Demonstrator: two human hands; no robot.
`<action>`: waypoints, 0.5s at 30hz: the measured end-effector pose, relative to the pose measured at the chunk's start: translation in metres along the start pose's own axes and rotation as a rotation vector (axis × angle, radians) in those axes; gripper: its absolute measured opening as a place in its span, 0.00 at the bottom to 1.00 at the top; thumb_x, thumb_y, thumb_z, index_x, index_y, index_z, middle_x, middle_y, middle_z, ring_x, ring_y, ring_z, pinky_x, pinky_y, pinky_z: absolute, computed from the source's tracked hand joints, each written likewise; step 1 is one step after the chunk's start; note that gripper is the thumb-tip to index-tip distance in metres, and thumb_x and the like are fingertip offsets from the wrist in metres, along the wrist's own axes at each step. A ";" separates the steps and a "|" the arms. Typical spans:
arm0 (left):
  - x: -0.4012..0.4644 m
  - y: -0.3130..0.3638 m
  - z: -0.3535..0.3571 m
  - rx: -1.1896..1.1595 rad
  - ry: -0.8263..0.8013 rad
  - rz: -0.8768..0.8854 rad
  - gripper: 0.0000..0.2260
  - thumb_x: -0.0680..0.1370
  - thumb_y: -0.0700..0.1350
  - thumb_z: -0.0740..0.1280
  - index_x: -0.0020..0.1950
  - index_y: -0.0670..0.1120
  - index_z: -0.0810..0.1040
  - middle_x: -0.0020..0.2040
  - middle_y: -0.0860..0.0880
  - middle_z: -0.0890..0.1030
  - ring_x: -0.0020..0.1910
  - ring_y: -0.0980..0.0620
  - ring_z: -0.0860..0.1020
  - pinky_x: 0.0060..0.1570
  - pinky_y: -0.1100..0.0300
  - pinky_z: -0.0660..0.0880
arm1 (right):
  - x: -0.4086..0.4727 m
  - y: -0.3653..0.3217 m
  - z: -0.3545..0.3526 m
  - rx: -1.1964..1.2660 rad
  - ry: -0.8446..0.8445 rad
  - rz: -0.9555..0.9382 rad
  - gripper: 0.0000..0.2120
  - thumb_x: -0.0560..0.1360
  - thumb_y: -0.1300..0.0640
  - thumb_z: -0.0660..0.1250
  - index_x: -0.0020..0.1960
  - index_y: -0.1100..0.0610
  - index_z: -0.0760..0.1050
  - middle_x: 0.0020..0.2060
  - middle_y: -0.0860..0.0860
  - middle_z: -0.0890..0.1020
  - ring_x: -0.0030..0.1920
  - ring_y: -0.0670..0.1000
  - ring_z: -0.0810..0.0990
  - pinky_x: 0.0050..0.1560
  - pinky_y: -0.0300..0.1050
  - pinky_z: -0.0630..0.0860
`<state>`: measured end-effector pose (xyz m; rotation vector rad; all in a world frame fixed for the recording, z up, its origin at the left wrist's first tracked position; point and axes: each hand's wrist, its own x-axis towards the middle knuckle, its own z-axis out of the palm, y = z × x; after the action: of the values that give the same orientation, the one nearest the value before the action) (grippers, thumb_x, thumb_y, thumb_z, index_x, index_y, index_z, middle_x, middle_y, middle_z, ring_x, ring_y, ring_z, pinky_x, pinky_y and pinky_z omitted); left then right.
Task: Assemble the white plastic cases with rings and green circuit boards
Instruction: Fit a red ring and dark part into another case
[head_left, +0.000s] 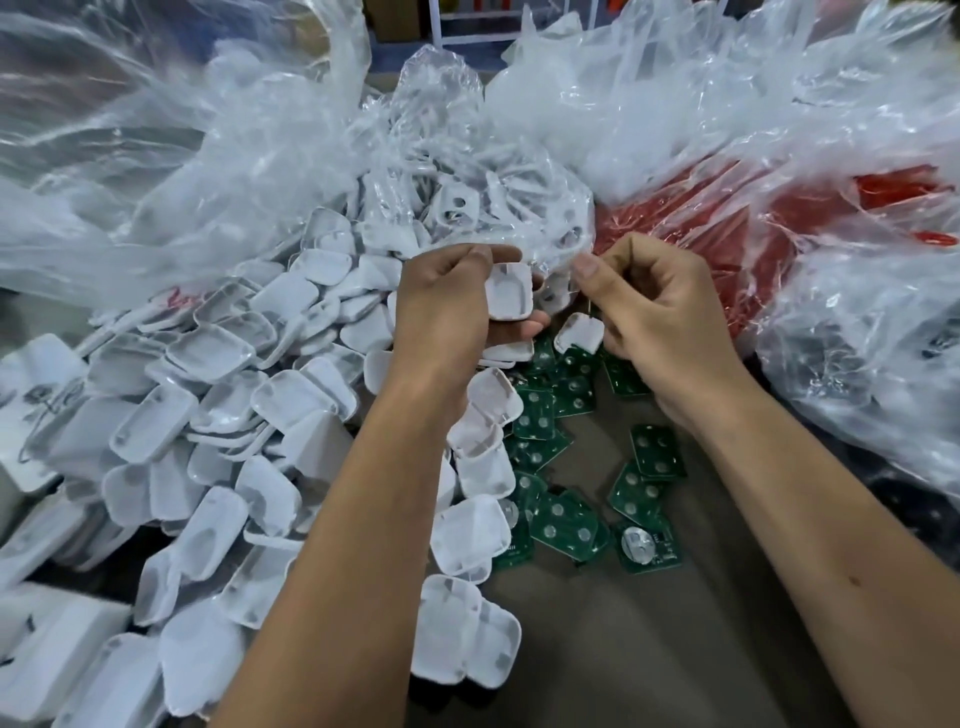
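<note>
Spilling across the left of the brown work surface (649, 649): heap of white rounded-square plastic case halves (218, 415), loosely stacked, some hollow side up. Risk here: a nudge from the left forearm, lying right against the heap edge, likely slides halves over the boards beside it.

Holding at centre: left hand (452, 306), fingers curled round one white plastic case half (510, 291), hollow side toward the camera, thumb over its top edge. More white halves seem tucked under the same fingers; count not readable. Risk: grip crowded, so a lower half may slip out while the top one is worked.

Lying below and between the hands: scattered green circuit boards with round silver pads (561, 519), overlapping, one with a coin cell showing. Risk: a dropped case half lands among them and hides or shifts a board.

Pinching to the right: right hand (660, 317), fingers curled, thumb and forefinger closed on a thin metal wire, probably the ring (591, 306); too fine to confirm. A second white case half (579, 332) sits just below that hand; hanging from the wire or resting on the pile, cannot tell. Risk: thin part easily lost from the pinch.

Crowding far right: clear plastic bags over red contents (753, 218), film edge touching the right thumb; snagging plausible.
</note>
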<state>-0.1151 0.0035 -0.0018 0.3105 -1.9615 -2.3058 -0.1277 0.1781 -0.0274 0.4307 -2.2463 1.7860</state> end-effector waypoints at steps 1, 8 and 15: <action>0.000 0.000 -0.001 -0.015 0.003 -0.001 0.14 0.86 0.41 0.59 0.52 0.39 0.84 0.45 0.38 0.87 0.35 0.41 0.86 0.36 0.53 0.83 | 0.001 -0.001 -0.003 -0.041 -0.033 -0.026 0.19 0.79 0.48 0.74 0.43 0.63 0.74 0.28 0.45 0.74 0.27 0.48 0.68 0.28 0.41 0.68; -0.002 -0.009 0.000 0.367 0.049 0.292 0.09 0.81 0.41 0.69 0.44 0.48 0.86 0.39 0.51 0.87 0.40 0.50 0.86 0.38 0.49 0.85 | -0.001 -0.010 -0.004 -0.282 -0.192 -0.145 0.17 0.81 0.45 0.70 0.35 0.46 0.80 0.27 0.47 0.78 0.27 0.44 0.71 0.31 0.41 0.67; -0.014 -0.013 0.017 0.695 -0.053 0.473 0.11 0.79 0.52 0.69 0.38 0.54 0.83 0.30 0.58 0.83 0.33 0.62 0.81 0.36 0.60 0.75 | 0.000 -0.006 -0.003 -0.334 0.061 -0.136 0.15 0.83 0.54 0.68 0.38 0.54 0.79 0.28 0.44 0.77 0.29 0.43 0.74 0.32 0.36 0.68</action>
<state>-0.1044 0.0247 -0.0104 -0.1635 -2.4676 -1.3225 -0.1251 0.1793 -0.0211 0.4407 -2.3498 1.3078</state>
